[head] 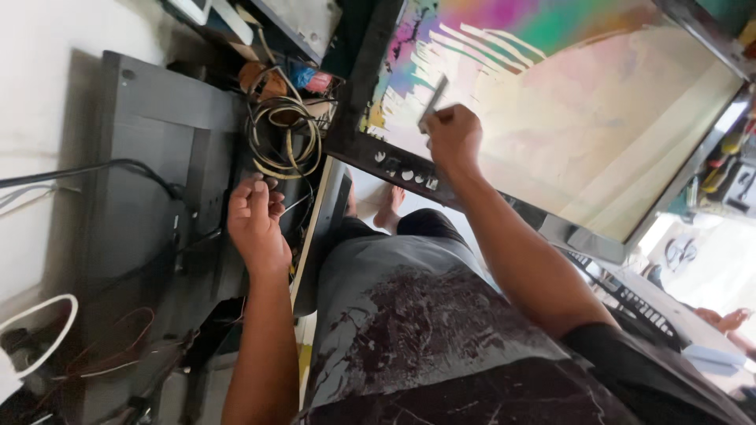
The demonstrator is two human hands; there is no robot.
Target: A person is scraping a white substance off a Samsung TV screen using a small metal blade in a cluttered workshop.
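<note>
Scraping: right hand point(453, 134) fingers pinched tight on a thin flat blade point(432, 102), tip against the big display panel point(598, 118), far right of scene. Judgement: keep the blade shallow, strokes even, so the surface doesn't gouge. Left hand point(256, 220) loosely curled, fingertips pressed together, possibly on a thin wire, over the grey cabinet point(150, 157), near the coiled cable point(283, 134).

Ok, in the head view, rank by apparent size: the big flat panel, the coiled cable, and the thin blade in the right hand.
1. flat panel, by far the largest.
2. coiled cable.
3. thin blade, pinched in the right hand, smallest.
</note>
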